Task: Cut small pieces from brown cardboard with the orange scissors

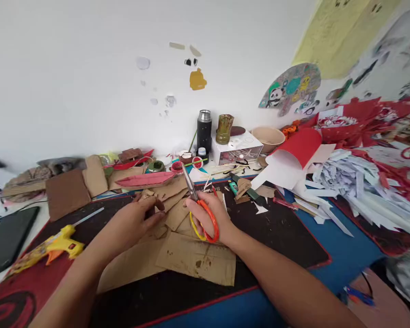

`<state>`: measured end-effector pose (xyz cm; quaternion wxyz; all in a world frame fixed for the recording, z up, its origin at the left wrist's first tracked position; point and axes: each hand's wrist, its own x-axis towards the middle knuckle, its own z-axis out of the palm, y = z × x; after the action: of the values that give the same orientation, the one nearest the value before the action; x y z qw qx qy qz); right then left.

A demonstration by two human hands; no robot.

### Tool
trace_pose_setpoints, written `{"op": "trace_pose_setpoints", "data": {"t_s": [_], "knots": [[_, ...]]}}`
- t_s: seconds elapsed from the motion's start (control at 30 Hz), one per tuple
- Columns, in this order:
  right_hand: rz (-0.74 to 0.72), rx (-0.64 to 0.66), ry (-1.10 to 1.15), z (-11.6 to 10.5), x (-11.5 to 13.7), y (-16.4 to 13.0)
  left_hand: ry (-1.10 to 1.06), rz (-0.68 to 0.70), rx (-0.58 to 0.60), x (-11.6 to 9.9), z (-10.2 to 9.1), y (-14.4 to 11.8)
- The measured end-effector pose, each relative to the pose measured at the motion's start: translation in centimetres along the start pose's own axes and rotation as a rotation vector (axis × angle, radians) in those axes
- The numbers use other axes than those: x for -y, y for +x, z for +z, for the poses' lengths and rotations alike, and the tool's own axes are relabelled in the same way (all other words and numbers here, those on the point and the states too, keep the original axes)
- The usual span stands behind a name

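Right hand [210, 218] gripping scissors [195, 202], blades pointing away up-left over cardboard [177, 214]

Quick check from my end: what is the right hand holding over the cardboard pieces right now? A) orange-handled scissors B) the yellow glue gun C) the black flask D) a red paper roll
A: the right hand grips orange-handled scissors, blades pointing away over the cardboard pieces.
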<state>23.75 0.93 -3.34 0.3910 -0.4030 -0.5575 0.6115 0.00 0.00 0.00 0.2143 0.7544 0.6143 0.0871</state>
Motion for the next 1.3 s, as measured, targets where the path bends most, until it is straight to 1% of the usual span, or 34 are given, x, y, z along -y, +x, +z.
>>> {"op": "trace_pose_setpoints", "data": {"t_s": [0.1, 0.2, 0.33, 0.4, 0.57, 0.7, 0.87, 0.97, 1.03, 1.1, 1.23, 1.3], "knots": [[0.021, -0.016, -0.007, 0.1, 0.2, -0.1, 0.018, -0.035, -0.120, -0.6, 1.2, 0.4], [0.040, -0.011, 0.007, 0.2, 0.2, -0.2, 0.043, -0.025, -0.171, -1.0, 2.5, 0.7], [0.037, 0.007, 0.004, 0.2, 0.3, -0.3, 0.077, 0.083, -0.174, -0.8, 4.0, 1.0], [0.029, 0.006, -0.007, 0.2, 0.3, -0.3, 0.086, 0.102, -0.166, -0.5, 4.5, 1.1], [0.027, 0.008, -0.013, 0.2, 0.4, -0.4, 0.033, 0.048, -0.147, -0.1, 5.1, 1.6], [0.017, 0.015, -0.012, 0.3, 0.6, -0.5, -0.082, -0.013, -0.163, -0.7, 4.8, 1.9], [0.012, 0.016, -0.004, 0.2, 0.7, -0.6, -0.267, 0.003, -0.170, -1.3, 3.5, 1.8], [0.030, 0.007, 0.006, 0.2, 0.5, -0.5, -0.408, -0.011, -0.240, -0.9, 2.7, 1.7], [0.036, 0.005, 0.012, 0.2, 0.4, -0.5, -0.559, -0.065, -0.271, -0.5, 2.4, 1.7], [0.029, 0.005, 0.021, 0.2, 0.4, -0.5, -0.756, -0.123, -0.290, -0.2, 2.3, 1.7], [0.020, 0.012, 0.037, 0.1, 0.3, -0.4, -1.150, -0.153, -0.391, -0.1, 2.3, 1.9], [0.035, 0.021, 0.037, 0.0, 0.1, -0.3, -1.293, -0.170, -0.435, -0.4, 2.2, 1.9]]}}
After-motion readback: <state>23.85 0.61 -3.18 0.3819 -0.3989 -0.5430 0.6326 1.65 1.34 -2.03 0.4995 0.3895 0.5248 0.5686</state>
